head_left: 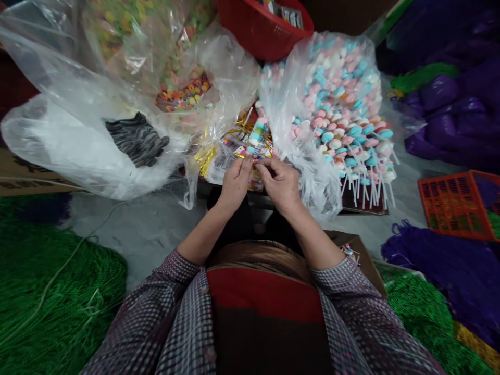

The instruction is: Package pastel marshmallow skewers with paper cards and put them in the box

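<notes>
A marshmallow stick in a small clear bag (258, 134) points away from me, with blue, white and yellowish pieces showing through. At its near end, my left hand (235, 183) pinches the bag between thumb and fingers. Closed beside it, my right hand (280, 183) has thumb and forefinger together at the same end; any small tie between them is too small to make out. A gold twist tie (239, 155) shows by the left fingertips. Under the hands lie printed clear wrappers (222, 165) and a bunch of gold ties (205, 159).
Marshmallow sticks (351, 140) spill from a plastic bag at right. Ring-shaped candies (185, 91) fill bags at back left, near black strands (136, 138) on white plastic. A red basket (265, 26) stands behind. Green netting (50, 281) and an orange crate (453, 205) flank me.
</notes>
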`<state>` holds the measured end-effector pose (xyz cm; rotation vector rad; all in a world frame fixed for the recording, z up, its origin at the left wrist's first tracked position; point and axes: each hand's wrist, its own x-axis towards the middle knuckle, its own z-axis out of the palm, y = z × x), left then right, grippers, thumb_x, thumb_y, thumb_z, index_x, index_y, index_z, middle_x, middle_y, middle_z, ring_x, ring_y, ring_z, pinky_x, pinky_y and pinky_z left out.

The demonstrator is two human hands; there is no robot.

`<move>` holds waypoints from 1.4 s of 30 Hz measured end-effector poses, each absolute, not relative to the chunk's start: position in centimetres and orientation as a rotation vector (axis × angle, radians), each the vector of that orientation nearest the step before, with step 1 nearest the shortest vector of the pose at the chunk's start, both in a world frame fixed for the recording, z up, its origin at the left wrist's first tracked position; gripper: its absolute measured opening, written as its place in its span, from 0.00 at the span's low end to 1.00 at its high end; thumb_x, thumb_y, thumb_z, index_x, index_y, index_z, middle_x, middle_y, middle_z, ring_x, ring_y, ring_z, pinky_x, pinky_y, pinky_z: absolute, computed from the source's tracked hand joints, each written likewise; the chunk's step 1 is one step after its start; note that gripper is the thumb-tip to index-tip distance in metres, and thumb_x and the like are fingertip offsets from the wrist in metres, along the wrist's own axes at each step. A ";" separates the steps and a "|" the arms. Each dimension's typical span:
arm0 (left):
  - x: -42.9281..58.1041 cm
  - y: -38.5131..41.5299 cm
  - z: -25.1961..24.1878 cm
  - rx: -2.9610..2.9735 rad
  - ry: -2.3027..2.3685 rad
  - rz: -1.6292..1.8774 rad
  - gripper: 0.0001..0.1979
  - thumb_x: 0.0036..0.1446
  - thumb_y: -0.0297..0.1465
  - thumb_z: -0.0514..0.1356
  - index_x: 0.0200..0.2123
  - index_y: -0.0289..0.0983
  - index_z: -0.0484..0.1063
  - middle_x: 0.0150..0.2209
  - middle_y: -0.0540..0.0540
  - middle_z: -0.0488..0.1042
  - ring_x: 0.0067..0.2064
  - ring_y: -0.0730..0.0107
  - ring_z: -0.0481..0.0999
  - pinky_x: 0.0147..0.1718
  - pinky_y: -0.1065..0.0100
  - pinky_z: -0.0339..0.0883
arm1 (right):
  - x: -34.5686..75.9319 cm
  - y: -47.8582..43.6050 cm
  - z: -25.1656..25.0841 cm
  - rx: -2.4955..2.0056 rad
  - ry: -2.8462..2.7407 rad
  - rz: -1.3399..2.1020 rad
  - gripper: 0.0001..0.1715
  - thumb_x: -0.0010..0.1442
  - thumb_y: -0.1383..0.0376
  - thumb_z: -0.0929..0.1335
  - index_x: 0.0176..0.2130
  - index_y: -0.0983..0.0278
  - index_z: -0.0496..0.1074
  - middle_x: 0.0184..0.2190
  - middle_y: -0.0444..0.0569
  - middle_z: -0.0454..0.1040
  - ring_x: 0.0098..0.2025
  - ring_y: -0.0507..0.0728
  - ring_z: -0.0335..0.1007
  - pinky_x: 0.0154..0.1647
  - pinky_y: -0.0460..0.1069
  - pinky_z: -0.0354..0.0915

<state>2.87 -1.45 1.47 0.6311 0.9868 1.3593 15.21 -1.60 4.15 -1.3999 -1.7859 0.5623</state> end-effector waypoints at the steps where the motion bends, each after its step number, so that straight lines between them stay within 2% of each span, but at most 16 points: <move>1: 2.9 -1.5 1.5 0.667 1.002 1.368 0.14 0.65 0.33 0.63 0.26 0.38 0.68 0.21 0.55 0.62 0.24 0.78 0.57 0.23 0.74 0.50 | 15.2 -1.7 4.2 -1.394 -1.756 0.587 0.11 0.66 0.63 0.66 0.35 0.61 0.78 0.35 0.49 0.82 0.37 0.57 0.77 0.44 0.53 0.71; 6: 2.8 -1.7 1.4 0.748 1.015 1.386 0.13 0.65 0.33 0.63 0.27 0.39 0.69 0.22 0.55 0.63 0.25 0.77 0.60 0.24 0.73 0.51 | 15.4 -2.1 4.2 -1.396 -1.674 0.696 0.06 0.61 0.61 0.70 0.37 0.60 0.79 0.36 0.48 0.82 0.38 0.57 0.76 0.44 0.53 0.71; 11: 2.9 -1.8 1.5 0.740 1.032 1.376 0.13 0.63 0.35 0.66 0.27 0.40 0.69 0.22 0.55 0.63 0.25 0.75 0.63 0.24 0.73 0.52 | 15.3 -2.2 4.0 -1.392 -1.578 0.794 0.09 0.60 0.60 0.70 0.30 0.60 0.77 0.29 0.45 0.78 0.31 0.54 0.70 0.38 0.51 0.69; 14: 2.9 -1.8 1.3 0.745 1.034 1.377 0.13 0.63 0.35 0.65 0.27 0.40 0.70 0.22 0.54 0.63 0.25 0.76 0.62 0.23 0.73 0.52 | 15.3 -2.2 4.1 -1.394 -1.564 0.773 0.08 0.58 0.62 0.68 0.28 0.60 0.74 0.28 0.44 0.76 0.30 0.53 0.68 0.38 0.50 0.67; 20: 3.0 -2.0 1.9 0.685 0.963 1.339 0.18 0.61 0.38 0.68 0.25 0.38 0.67 0.19 0.57 0.57 0.20 0.81 0.53 0.18 0.75 0.44 | 15.7 -1.9 3.7 -1.335 -1.399 0.977 0.08 0.57 0.60 0.70 0.29 0.61 0.75 0.26 0.41 0.75 0.29 0.51 0.66 0.35 0.48 0.65; 24: 3.0 -2.3 3.4 0.564 0.850 1.179 0.19 0.65 0.38 0.63 0.24 0.37 0.67 0.17 0.58 0.56 0.15 0.85 0.47 0.14 0.76 0.39 | 15.9 -1.9 3.6 -1.297 -1.244 1.069 0.08 0.53 0.59 0.73 0.28 0.61 0.76 0.27 0.41 0.76 0.30 0.51 0.67 0.36 0.49 0.66; 27: 2.7 -2.5 4.3 0.529 0.765 1.020 0.20 0.69 0.37 0.59 0.24 0.36 0.67 0.15 0.59 0.55 0.13 0.86 0.46 0.13 0.78 0.40 | 16.0 -2.1 4.2 -1.247 -1.183 1.195 0.11 0.53 0.58 0.74 0.26 0.61 0.74 0.24 0.40 0.75 0.28 0.51 0.67 0.35 0.49 0.66; 30: 2.2 -2.8 4.7 0.518 0.688 0.876 0.22 0.70 0.38 0.56 0.23 0.35 0.67 0.14 0.59 0.53 0.12 0.86 0.46 0.13 0.79 0.42 | 16.5 -2.2 4.8 -1.141 -1.200 1.366 0.18 0.53 0.53 0.77 0.24 0.60 0.71 0.21 0.41 0.73 0.27 0.52 0.68 0.35 0.50 0.67; 34: 1.9 -3.1 4.9 0.486 0.608 0.706 0.24 0.71 0.37 0.53 0.21 0.35 0.67 0.13 0.59 0.51 0.11 0.86 0.46 0.12 0.79 0.45 | 17.5 -2.3 5.2 -1.087 -1.186 1.526 0.24 0.45 0.48 0.81 0.31 0.60 0.75 0.25 0.40 0.76 0.28 0.53 0.70 0.34 0.50 0.69; 37: 2.1 -3.3 5.2 0.470 0.601 0.626 0.25 0.72 0.34 0.49 0.21 0.35 0.66 0.13 0.59 0.50 0.11 0.85 0.45 0.12 0.79 0.45 | 18.3 -2.3 5.2 -1.068 -1.160 1.640 0.25 0.40 0.50 0.83 0.31 0.61 0.77 0.25 0.41 0.76 0.30 0.52 0.71 0.34 0.48 0.67; 39: 2.4 -3.3 5.4 0.461 0.625 0.631 0.26 0.73 0.33 0.47 0.21 0.35 0.66 0.13 0.59 0.50 0.11 0.85 0.44 0.12 0.79 0.44 | 18.5 -2.2 5.0 -1.062 -1.172 1.642 0.23 0.42 0.51 0.82 0.28 0.63 0.76 0.23 0.41 0.75 0.29 0.51 0.70 0.35 0.48 0.66; 42: 3.0 -3.3 5.4 0.446 0.681 0.711 0.24 0.74 0.34 0.47 0.24 0.35 0.67 0.13 0.59 0.51 0.11 0.85 0.45 0.12 0.80 0.44 | 18.3 -2.1 4.4 -1.108 -1.230 1.480 0.22 0.50 0.49 0.79 0.25 0.63 0.74 0.22 0.41 0.73 0.27 0.50 0.66 0.37 0.48 0.66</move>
